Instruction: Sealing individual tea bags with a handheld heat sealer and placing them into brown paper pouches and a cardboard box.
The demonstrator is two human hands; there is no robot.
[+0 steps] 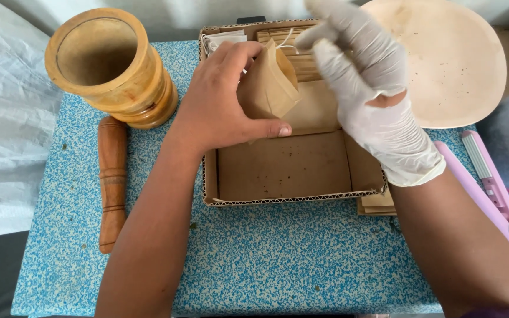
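Observation:
My bare left hand (219, 97) grips a small brown paper sachet (269, 85) and holds it upright over a shallow cardboard box (290, 199). A white string runs from the sachet's top. My right hand (366, 76), in a white glove, hovers at the sachet's top right, fingers pinched close to the string; whether it grips the string I cannot tell. At the back of the box lie more brown sachets (301, 56) and white strings (222, 40).
A wooden mortar (110, 65) stands at the back left, its wooden pestle (112, 182) lying in front on the blue speckled table (278, 259). A round pale tray (455, 59) sits at the back right. A pink hair-straightener-like sealer (490, 188) lies at the right edge.

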